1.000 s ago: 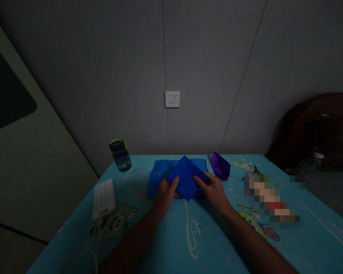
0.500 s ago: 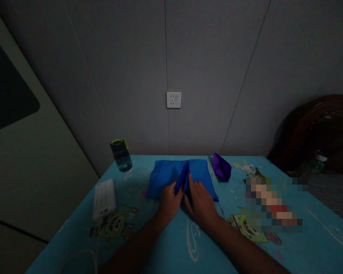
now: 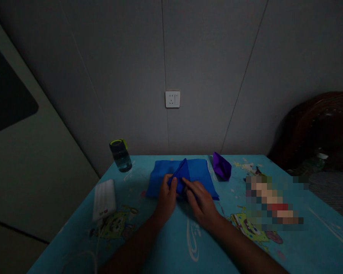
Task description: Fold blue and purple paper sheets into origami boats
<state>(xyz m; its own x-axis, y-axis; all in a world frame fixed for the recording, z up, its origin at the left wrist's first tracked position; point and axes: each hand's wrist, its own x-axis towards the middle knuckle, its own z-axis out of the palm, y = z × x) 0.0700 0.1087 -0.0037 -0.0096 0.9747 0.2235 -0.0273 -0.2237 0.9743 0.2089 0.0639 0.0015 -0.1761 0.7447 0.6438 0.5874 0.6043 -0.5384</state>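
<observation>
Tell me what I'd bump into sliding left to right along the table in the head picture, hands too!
Power bank → bottle → left hand → folded blue paper → right hand → purple paper.

Dim light reaches me, its source out of sight. The wall [image 3: 125, 76] darkens towards ten and two o'clock; the chair [image 3: 326, 125] at three sinks into shadow. Coarse pixel blocks hide part of my table [image 3: 171, 243] at four.
</observation>
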